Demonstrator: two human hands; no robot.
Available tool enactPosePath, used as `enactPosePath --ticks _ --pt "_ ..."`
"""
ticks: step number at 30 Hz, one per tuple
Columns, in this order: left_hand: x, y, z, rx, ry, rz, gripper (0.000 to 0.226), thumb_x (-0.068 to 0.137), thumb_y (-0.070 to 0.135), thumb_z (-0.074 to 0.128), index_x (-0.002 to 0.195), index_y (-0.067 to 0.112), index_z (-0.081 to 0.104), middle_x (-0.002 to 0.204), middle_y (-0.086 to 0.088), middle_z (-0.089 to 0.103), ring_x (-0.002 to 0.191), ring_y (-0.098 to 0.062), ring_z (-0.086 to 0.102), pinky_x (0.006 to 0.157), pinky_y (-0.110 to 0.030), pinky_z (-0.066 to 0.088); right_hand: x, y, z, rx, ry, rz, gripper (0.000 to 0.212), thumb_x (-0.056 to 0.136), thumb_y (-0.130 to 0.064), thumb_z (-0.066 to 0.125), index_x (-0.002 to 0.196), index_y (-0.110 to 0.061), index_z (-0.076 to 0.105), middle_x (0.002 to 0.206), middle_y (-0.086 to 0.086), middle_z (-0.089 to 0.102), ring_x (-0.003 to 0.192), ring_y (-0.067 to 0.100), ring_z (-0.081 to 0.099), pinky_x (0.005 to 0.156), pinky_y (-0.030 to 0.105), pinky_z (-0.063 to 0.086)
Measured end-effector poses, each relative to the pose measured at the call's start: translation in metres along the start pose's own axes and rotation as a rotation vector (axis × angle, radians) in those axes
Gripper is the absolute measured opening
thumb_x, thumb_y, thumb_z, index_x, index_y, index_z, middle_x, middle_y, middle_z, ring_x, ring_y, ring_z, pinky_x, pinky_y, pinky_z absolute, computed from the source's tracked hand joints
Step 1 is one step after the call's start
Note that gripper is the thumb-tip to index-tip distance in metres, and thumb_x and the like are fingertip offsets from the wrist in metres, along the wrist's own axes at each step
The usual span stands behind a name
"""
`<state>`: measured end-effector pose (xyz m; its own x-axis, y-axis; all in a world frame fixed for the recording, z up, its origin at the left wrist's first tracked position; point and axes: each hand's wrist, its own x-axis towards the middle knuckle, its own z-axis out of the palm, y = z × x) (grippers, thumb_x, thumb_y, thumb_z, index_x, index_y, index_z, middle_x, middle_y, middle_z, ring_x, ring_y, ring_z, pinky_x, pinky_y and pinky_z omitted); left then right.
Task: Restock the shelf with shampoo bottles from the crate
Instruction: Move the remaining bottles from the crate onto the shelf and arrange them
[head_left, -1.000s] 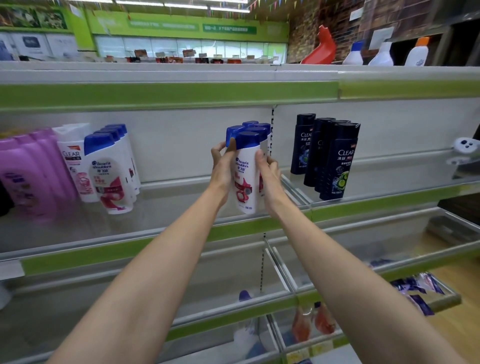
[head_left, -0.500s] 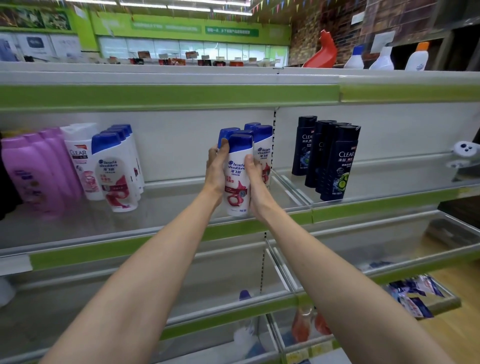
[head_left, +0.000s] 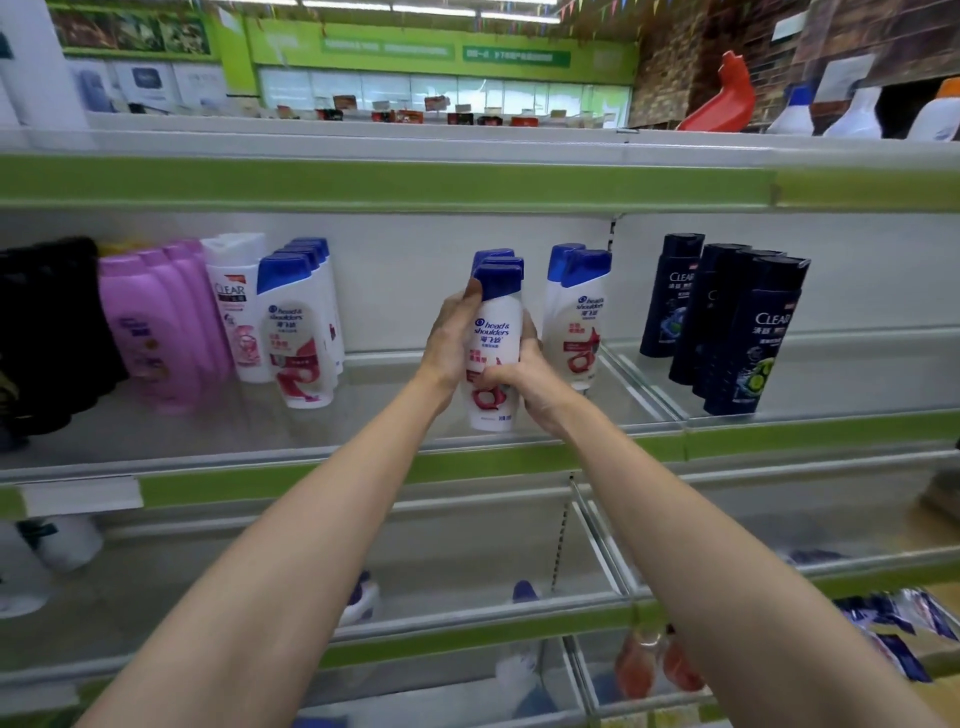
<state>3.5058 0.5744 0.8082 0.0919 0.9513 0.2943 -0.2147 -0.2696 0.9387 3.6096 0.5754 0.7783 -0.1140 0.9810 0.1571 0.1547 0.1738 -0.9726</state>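
Both arms reach forward and up to the middle shelf, forearms converging. Left hand wraps the left side of a white shampoo bottle with a blue cap, thumb up near the cap. Right hand curls round its right side lower down, fingers across the label. Two more blue caps show close behind it; cannot tell if the hands hold those too. Bottle upright, base at or just above the shelf surface near the front edge. Two matching bottles stand just beside on the right, a row of matching bottles well apart on the left, dark bottles further right.
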Motion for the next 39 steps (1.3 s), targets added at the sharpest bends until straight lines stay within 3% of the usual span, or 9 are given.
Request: enactPosePath --ticks 4,8,12,16,19,22,26,32,39 --pt "0.004 -0.005 -0.013 0.102 0.018 0.006 0.054 0.094 0.046 0.043 0.133 0.008 0.048 0.125 -0.010 0.060 0.097 -0.014 0.062 0.074 -0.020 0.050 0.001 0.002 -0.002 -0.097 -0.058 -0.050 0.117 0.055 -0.022 0.086 0.146 -0.018 0.012 0.121 0.008 0.054 0.111 0.021 0.057 0.099 0.041 0.048" --pt "0.004 0.000 -0.021 0.048 0.013 0.030 0.076 0.074 0.067 0.053 0.127 0.012 0.054 0.118 -0.012 0.065 0.104 -0.027 0.065 0.088 -0.038 0.053 0.011 0.003 0.004 -0.116 -0.155 -0.051 0.121 0.058 -0.041 0.083 0.150 -0.030 0.005 0.139 0.006 0.045 0.122 0.018 0.053 0.105 0.040 0.045" --pt "0.007 0.006 -0.035 0.088 0.021 0.110 0.090 0.045 0.090 0.054 0.105 0.023 0.062 0.095 -0.002 0.069 0.083 -0.016 0.066 0.074 -0.029 0.056 0.029 0.006 0.014 -0.136 -0.265 -0.054 0.096 0.085 -0.028 0.068 0.152 -0.031 0.000 0.141 0.004 0.048 0.125 0.018 0.049 0.108 0.037 0.037" --pt "0.026 0.000 -0.049 0.001 0.174 0.055 0.118 0.029 0.091 0.061 0.117 0.012 0.058 0.100 -0.012 0.067 0.088 -0.026 0.066 0.084 -0.040 0.055 0.047 0.007 0.029 -0.135 -0.321 -0.046 0.096 0.081 -0.036 0.069 0.152 -0.031 0.004 0.139 0.000 0.052 0.126 0.016 0.049 0.113 0.040 0.034" --pt "0.053 -0.016 -0.062 0.046 0.312 0.022 0.108 0.041 0.088 0.060 0.114 0.009 0.061 0.104 -0.021 0.067 0.097 -0.037 0.065 0.095 -0.055 0.049 0.062 0.007 0.038 -0.115 -0.352 -0.086 0.074 0.090 -0.021 0.063 0.149 -0.024 0.020 0.119 -0.007 0.062 0.109 0.009 0.059 0.101 0.030 0.043" --pt "0.053 -0.011 -0.066 0.102 0.415 0.028 0.087 0.054 0.082 0.053 0.109 0.016 0.061 0.107 -0.013 0.067 0.102 -0.033 0.064 0.098 -0.051 0.047 0.074 0.000 0.047 -0.094 -0.395 -0.105 0.068 0.090 -0.008 0.061 0.146 -0.020 0.024 0.116 -0.006 0.061 0.098 0.002 0.061 0.085 0.016 0.050" --pt "0.045 0.002 -0.064 0.142 0.446 0.057 0.074 0.067 0.074 0.045 0.108 0.015 0.062 0.094 -0.002 0.068 0.094 -0.026 0.067 0.090 -0.038 0.052 0.091 -0.005 0.060 -0.090 -0.384 -0.089 0.081 0.079 0.001 0.066 0.145 -0.019 0.024 0.134 0.010 0.054 0.115 0.017 0.058 0.095 0.027 0.050" --pt "0.059 -0.007 -0.080 0.184 0.558 0.029 0.075 0.066 0.082 0.041 0.100 0.020 0.066 0.096 -0.002 0.072 0.093 -0.024 0.067 0.096 -0.044 0.049 0.106 -0.008 0.078 -0.104 -0.400 -0.087 0.093 0.068 -0.020 0.070 0.146 -0.022 0.022 0.139 0.004 0.049 0.125 0.017 0.052 0.107 0.041 0.042" --pt "0.060 -0.003 -0.077 0.251 0.742 -0.078 0.089 0.081 0.076 0.026 0.139 0.009 0.038 0.141 -0.011 0.047 0.131 -0.030 0.044 0.112 -0.044 0.030 0.112 -0.009 0.092 -0.121 -0.387 -0.128 0.072 0.076 -0.026 0.063 0.140 -0.022 0.030 0.138 0.007 0.043 0.124 0.021 0.049 0.098 0.036 0.049"
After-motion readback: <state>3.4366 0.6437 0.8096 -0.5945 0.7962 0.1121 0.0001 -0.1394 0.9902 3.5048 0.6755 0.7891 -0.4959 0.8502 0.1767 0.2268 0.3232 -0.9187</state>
